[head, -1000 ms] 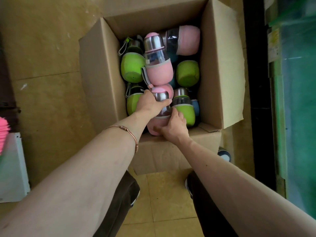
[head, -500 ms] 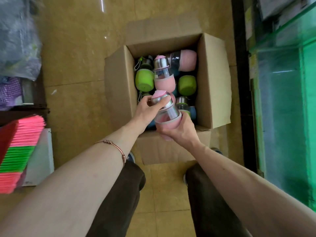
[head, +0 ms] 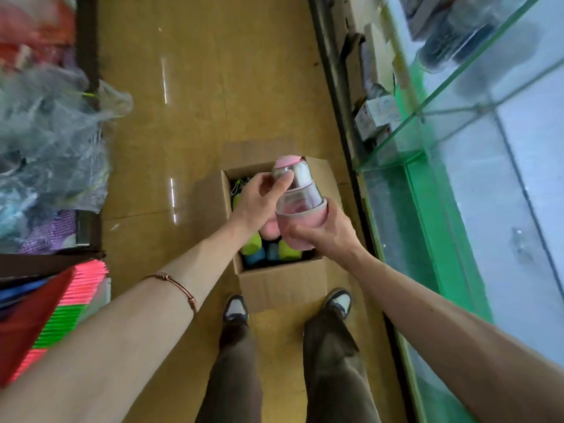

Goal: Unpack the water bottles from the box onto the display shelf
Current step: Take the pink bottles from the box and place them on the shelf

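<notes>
Standing over the cardboard box [head: 280, 288], you are holding 1 pink water bottle [head: 300, 209] upright in the air above it. Your right hand [head: 323, 236] is wrapping its fingers around the pink sleeve at the base, and your left hand [head: 254, 203] is pinching the steel cap near the top. Green and blue bottles [head: 268, 251] are lying inside the box, and the glass display shelf [head: 457, 87] is running along your right.
</notes>
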`<action>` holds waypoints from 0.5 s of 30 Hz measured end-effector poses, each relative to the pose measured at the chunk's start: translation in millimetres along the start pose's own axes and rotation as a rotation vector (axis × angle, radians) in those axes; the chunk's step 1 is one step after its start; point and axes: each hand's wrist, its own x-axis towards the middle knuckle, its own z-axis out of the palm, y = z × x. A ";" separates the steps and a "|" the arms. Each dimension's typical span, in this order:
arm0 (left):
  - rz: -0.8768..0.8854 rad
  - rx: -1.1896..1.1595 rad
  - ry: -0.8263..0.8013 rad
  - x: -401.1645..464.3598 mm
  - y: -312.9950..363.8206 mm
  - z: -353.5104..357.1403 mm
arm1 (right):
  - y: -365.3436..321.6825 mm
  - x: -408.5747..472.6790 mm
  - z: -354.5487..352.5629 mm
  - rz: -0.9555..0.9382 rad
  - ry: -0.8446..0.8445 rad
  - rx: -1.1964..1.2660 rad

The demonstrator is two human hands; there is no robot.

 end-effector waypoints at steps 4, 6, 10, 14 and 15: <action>0.166 0.056 -0.075 -25.1 79.4 -13.9 | -61.4 -45.5 -26.7 -0.044 0.120 0.027; 0.227 0.079 -0.094 -42.1 120.0 -21.3 | -89.2 -70.2 -38.8 -0.068 0.189 0.051; 0.364 0.101 -0.167 -72.1 193.9 -34.3 | -146.7 -120.1 -71.4 -0.146 0.291 0.038; 0.504 0.071 -0.266 -94.3 263.7 -31.7 | -192.6 -165.8 -111.6 -0.238 0.397 -0.015; 0.537 0.072 -0.292 -100.2 280.0 -28.7 | -201.6 -175.3 -120.9 -0.250 0.425 -0.012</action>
